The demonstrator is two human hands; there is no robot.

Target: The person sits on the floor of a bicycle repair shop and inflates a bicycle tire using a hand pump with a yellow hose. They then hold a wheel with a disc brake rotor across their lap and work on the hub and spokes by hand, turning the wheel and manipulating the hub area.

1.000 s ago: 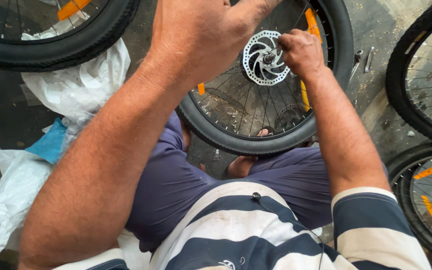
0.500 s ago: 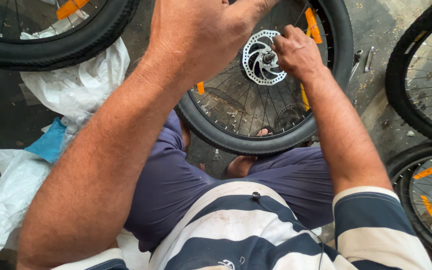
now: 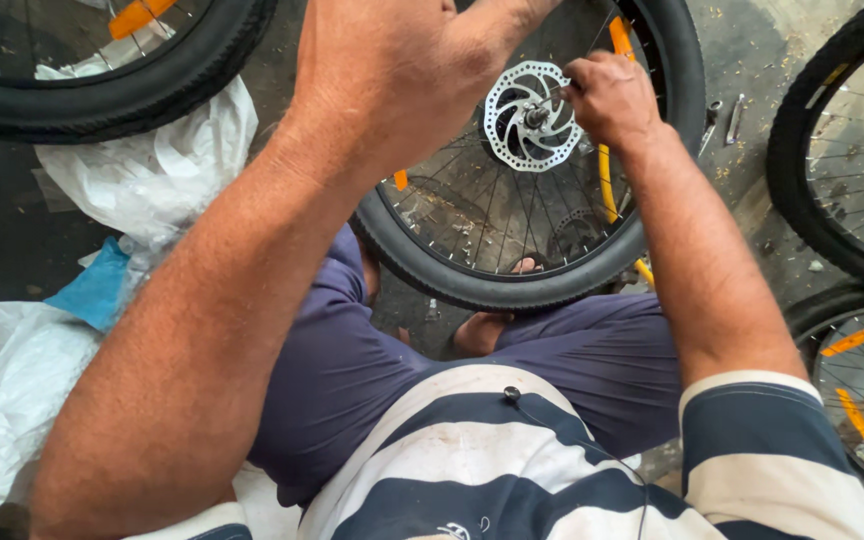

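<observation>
A bicycle wheel with a black tyre (image 3: 482, 290) stands upright between my knees. Its silver disc rotor (image 3: 517, 115) faces me at the hub. My right hand (image 3: 612, 100) is closed at the hub, pinching a thin metal tool whose tip meets the rotor's centre. My left hand (image 3: 392, 70) is raised close to the camera over the top of the wheel. Its fingers run out of the frame, so what they hold is hidden. Orange reflectors sit among the spokes.
Another wheel (image 3: 102, 100) lies at the top left, and two more wheels (image 3: 802, 170) (image 3: 852, 350) stand at the right. White plastic bags (image 3: 142, 170) and a blue cloth (image 3: 97, 290) lie at the left. Small metal parts (image 3: 732, 118) rest on the concrete floor.
My right hand has shifted slightly at the hub, staying closed on the tool. The wheel and my left hand have hardly moved.
</observation>
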